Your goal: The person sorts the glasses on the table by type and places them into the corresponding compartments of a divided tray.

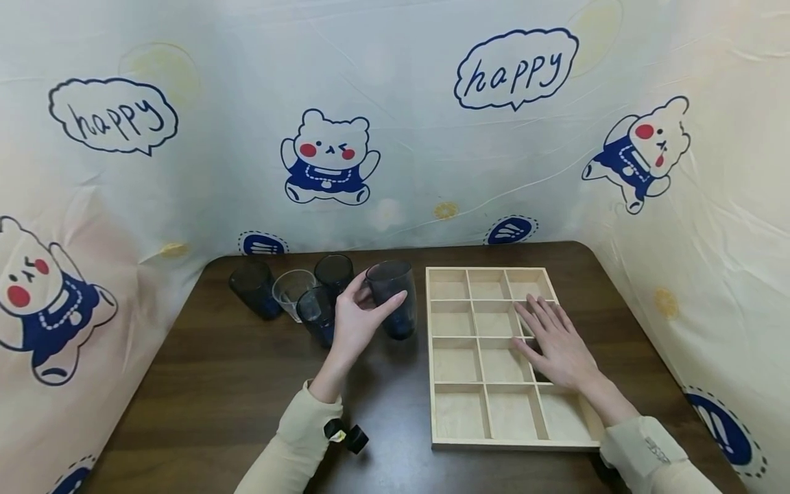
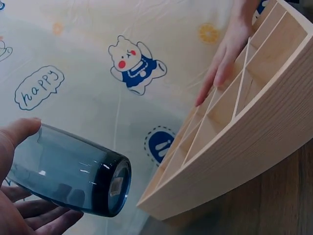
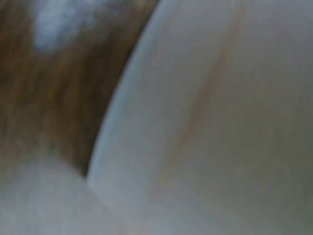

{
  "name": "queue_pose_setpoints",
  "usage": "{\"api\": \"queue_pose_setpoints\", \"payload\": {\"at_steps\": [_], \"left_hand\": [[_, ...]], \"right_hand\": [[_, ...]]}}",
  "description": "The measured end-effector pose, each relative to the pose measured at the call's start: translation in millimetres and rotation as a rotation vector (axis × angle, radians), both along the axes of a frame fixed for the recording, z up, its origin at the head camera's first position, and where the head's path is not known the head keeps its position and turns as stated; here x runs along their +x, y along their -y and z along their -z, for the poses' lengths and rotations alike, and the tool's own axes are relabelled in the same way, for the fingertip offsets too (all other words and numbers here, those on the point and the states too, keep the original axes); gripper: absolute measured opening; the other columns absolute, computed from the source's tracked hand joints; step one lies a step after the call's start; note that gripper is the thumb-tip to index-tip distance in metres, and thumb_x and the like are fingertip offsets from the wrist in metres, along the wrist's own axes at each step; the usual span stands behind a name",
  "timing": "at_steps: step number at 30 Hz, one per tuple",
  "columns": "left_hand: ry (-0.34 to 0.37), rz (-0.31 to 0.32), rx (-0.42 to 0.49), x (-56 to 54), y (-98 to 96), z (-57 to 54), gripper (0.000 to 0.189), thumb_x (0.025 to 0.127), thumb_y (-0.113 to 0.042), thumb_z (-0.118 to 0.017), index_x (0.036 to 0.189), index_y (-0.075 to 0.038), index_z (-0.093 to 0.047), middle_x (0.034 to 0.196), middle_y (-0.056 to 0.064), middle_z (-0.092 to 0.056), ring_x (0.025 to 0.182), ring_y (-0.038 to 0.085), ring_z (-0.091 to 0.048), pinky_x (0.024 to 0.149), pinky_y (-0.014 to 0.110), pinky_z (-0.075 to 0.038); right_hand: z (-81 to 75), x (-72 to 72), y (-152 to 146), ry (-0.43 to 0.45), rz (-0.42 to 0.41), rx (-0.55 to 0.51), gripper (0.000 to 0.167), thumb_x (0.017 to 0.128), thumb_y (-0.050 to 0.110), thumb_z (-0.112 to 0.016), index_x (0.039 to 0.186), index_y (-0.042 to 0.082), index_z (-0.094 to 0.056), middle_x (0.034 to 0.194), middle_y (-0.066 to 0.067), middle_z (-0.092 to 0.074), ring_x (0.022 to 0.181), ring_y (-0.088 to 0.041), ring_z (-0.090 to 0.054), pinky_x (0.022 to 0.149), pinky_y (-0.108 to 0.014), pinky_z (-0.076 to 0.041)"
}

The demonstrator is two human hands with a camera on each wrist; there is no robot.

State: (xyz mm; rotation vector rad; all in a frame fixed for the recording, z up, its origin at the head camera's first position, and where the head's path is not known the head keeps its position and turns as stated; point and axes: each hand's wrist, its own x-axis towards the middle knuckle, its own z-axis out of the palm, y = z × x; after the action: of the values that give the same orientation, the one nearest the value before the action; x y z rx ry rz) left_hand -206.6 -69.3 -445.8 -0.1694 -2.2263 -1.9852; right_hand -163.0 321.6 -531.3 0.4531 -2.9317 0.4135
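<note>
My left hand (image 1: 358, 312) grips a dark blue drinking glass (image 1: 395, 298) around its upper part, thumb on the near side. In the left wrist view the glass (image 2: 73, 171) tilts with its thick base pointing towards a wooden compartment tray (image 2: 234, 161). My right hand (image 1: 558, 343) lies over the right side of that tray (image 1: 453, 444), fingers extended across its dividers. A dark patch shows beneath this hand in one compartment. Just left of my left hand stands another blue glass (image 1: 316, 312). The right wrist view is blurred by pale cloth (image 3: 205, 122).
A clear glass (image 1: 293, 291) and two dark glasses, one behind (image 1: 334, 271) and one at far left (image 1: 254, 288), stand at the back left of the brown table (image 1: 204, 384). A printed curtain (image 1: 407, 171) hangs behind and along both sides.
</note>
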Motion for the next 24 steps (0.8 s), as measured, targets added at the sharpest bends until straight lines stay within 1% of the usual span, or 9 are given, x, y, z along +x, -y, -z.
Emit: {"api": "queue_pose_setpoints", "payload": {"at_steps": [2, 6, 11, 16, 21, 24], "left_hand": [[0.011, 0.004, 0.001, -3.5, -3.8, 0.2, 0.067, 0.087, -0.019, -0.094, 0.148, -0.012, -0.066, 0.125, 0.021, -0.081, 0.106, 0.030, -0.082, 0.082, 0.018, -0.062], [0.040, 0.007, 0.011, -10.6, -11.3, 2.4, 0.067, 0.087, -0.022, -0.094, 0.147, -0.013, -0.066, 0.126, 0.021, -0.081, 0.108, 0.030, -0.082, 0.082, 0.019, -0.062], [0.062, 0.011, 0.013, -19.7, -21.4, 6.9, 0.070, 0.087, -0.024, -0.094, 0.150, -0.013, -0.064, 0.126, 0.021, -0.081, 0.110, 0.031, -0.082, 0.085, 0.026, -0.064], [0.075, 0.008, 0.005, -30.1, -34.3, 9.0, 0.074, 0.086, -0.028, -0.094, 0.151, -0.012, -0.063, 0.125, 0.020, -0.082, 0.109, 0.029, -0.082, 0.087, 0.033, -0.066], [0.072, 0.001, 0.009, -41.9, -48.5, 8.2, 0.075, 0.085, -0.030, -0.095, 0.150, -0.013, -0.063, 0.122, 0.019, -0.083, 0.104, 0.025, -0.082, 0.086, 0.033, -0.066], [0.067, 0.005, 0.011, -48.4, -56.2, 7.4, 0.074, 0.086, -0.030, -0.095, 0.151, -0.013, -0.063, 0.122, 0.019, -0.083, 0.105, 0.026, -0.082, 0.088, 0.034, -0.066]], "right_hand": [[-0.2, 0.1, 0, -0.001, 0.001, -0.003, 0.077, 0.109, 0.050, -0.058, 0.173, 0.014, -0.035, 0.180, -0.024, -0.030, 0.167, -0.049, -0.027, 0.135, -0.065, -0.017], [0.4, -0.2, 0, 0.000, 0.007, -0.004, 0.077, 0.109, 0.050, -0.058, 0.173, 0.015, -0.034, 0.180, -0.024, -0.030, 0.167, -0.049, -0.026, 0.135, -0.065, -0.017], [2.0, -0.5, -1, 0.009, 0.011, -0.011, 0.077, 0.109, 0.051, -0.057, 0.174, 0.014, -0.033, 0.180, -0.024, -0.029, 0.168, -0.048, -0.025, 0.136, -0.065, -0.015], [1.6, 0.1, -1, 0.019, 0.015, -0.012, 0.078, 0.109, 0.051, -0.057, 0.173, 0.014, -0.033, 0.180, -0.024, -0.028, 0.168, -0.048, -0.025, 0.136, -0.065, -0.015], [0.9, -0.4, -1, 0.012, 0.014, -0.004, 0.077, 0.109, 0.050, -0.058, 0.173, 0.014, -0.034, 0.180, -0.024, -0.030, 0.167, -0.049, -0.026, 0.135, -0.066, -0.016], [1.6, -1.7, 0, 0.008, 0.013, 0.007, 0.077, 0.109, 0.049, -0.058, 0.173, 0.014, -0.034, 0.180, -0.024, -0.030, 0.167, -0.049, -0.026, 0.136, -0.065, -0.017]]}}
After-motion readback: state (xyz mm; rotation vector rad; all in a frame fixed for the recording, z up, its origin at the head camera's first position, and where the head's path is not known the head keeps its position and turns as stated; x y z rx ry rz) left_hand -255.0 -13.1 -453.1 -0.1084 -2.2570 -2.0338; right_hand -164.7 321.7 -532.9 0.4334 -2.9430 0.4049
